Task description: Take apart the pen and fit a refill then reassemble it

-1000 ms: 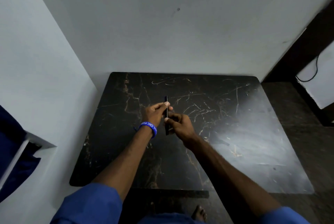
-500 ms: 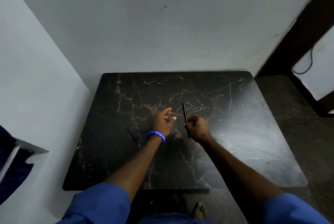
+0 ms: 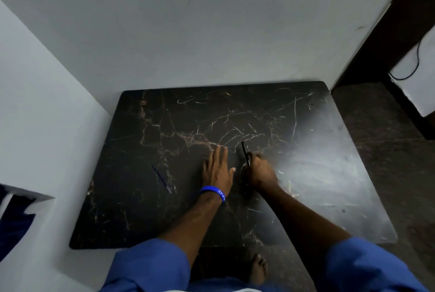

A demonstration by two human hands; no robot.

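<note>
My right hand is closed around a slim black pen, which sticks out of my fist and points away from me over the middle of the black marble table. My left hand, with a blue wristband, lies flat on the table just left of the pen, fingers spread and holding nothing. A thin blue refill lies loose on the table further to the left, apart from both hands.
White walls close off the table at the back and on the left. Dark floor runs along the right side, with a white object and a black cable beyond it. A bare foot shows under the table's near edge.
My left hand has let go of the pen and dropped flat onto the table. My right hand keeps the pen. The camera has tilted down slightly.
</note>
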